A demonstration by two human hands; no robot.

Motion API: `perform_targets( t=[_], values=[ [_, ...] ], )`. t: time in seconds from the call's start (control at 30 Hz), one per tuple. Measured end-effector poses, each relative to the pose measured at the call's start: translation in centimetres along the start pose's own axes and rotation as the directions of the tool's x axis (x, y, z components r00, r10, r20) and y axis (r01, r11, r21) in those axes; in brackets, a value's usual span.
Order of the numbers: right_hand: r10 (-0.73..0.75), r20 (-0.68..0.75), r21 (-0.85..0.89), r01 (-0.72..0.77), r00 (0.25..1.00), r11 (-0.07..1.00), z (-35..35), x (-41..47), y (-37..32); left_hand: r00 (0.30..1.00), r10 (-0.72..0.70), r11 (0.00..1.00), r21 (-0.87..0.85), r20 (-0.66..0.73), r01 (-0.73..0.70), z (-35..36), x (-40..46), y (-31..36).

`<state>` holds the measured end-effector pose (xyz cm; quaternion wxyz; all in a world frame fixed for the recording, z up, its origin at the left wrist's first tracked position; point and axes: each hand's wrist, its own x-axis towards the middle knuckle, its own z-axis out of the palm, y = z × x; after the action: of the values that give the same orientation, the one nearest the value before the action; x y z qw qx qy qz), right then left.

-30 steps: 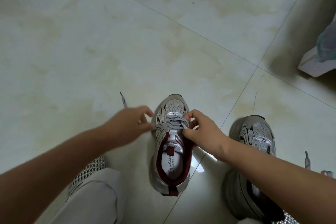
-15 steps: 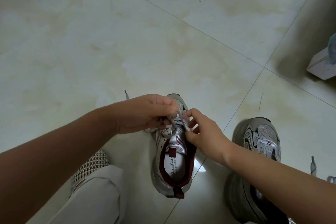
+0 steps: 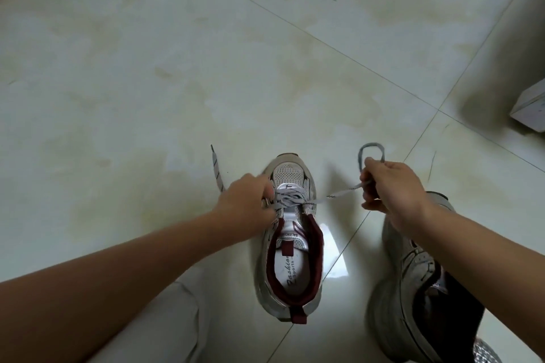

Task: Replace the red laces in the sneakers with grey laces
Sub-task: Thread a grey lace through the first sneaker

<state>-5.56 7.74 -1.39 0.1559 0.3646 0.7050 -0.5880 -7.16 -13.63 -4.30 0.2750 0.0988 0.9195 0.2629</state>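
The right hand (image 3: 395, 191) pinches the flat grey speckled lace (image 3: 339, 194), taut; the left hand (image 3: 247, 209) grips its crossing on the grey mesh sneaker (image 3: 290, 244) — pull both evenly, 1 steady draw.

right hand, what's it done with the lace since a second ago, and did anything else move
The right hand has swung out to the right, away from the sneaker, pulling the grey lace taut through its eyelets; a loop of lace sticks up above its fist. The left hand stayed at the eyelets, gripping the lace there. The sneaker, the second sneaker and the lace's free end on the floor kept their places.
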Motion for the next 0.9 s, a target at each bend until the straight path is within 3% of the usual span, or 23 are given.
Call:
perform_targets(
  t=[0.17, 0.23, 0.33, 0.4, 0.47, 0.53, 0.67, 0.77, 0.9],
  values=[
    [0.103, 0.043, -0.104, -0.098, 0.994, 0.990, 0.2, 0.4, 0.9, 0.996, 0.086, 0.996, 0.019, 0.020, -0.086, 0.6, 0.0, -0.4],
    [0.094, 0.035, -0.245, -0.083, 0.995, 0.966, 0.4, 0.4, 1.0, 0.997, 0.065, 0.998, -0.029, 0.034, -0.064, 0.4, 0.0, -0.4],
    [-0.163, -0.019, -0.619, 0.117, 0.986, 0.776, 1.0, -0.3, 1.0, 0.995, 0.028, 0.983, -0.183, 0.092, -0.011, -0.5, 0.2, 0.3],
    [-0.337, 0.161, -0.677, 0.353, 0.927, 0.646, 2.3, -1.9, 0.4, 0.989, 0.100, 0.962, -0.263, 0.113, -0.067, -1.5, 0.1, 1.3],
    [-0.332, 0.406, -0.658, 0.524, 0.851, 0.540, 4.0, -3.0, 0.4, 0.977, 0.197, 0.924, -0.350, 0.082, -0.157, -2.6, 0.0, 2.6],
    [-0.335, 0.515, -0.647, 0.615, 0.789, 0.452, 5.6, -3.3, 0.5, 0.969, 0.243, 0.890, -0.407, 0.041, -0.206, -3.6, -0.2, 3.7],
    [-0.489, 0.278, -0.548, 0.555, 0.827, 0.626, 5.8, -2.6, -0.7, 0.972, 0.225, 0.934, -0.269, -0.065, -0.234, -4.4, 0.2, 3.4],
    [-0.592, 0.079, -0.391, 0.571, 0.802, 0.722, 4.8, -2.3, -2.1, 0.982, 0.187, 0.981, -0.049, -0.002, -0.187, -3.9, 0.4, 1.5],
    [-0.567, 0.061, -0.266, 0.561, 0.821, 0.784, 4.6, -2.4, -2.8, 0.991, 0.110, 0.940, 0.317, 0.079, -0.129, -3.0, 0.1, -0.4]
  ],
)
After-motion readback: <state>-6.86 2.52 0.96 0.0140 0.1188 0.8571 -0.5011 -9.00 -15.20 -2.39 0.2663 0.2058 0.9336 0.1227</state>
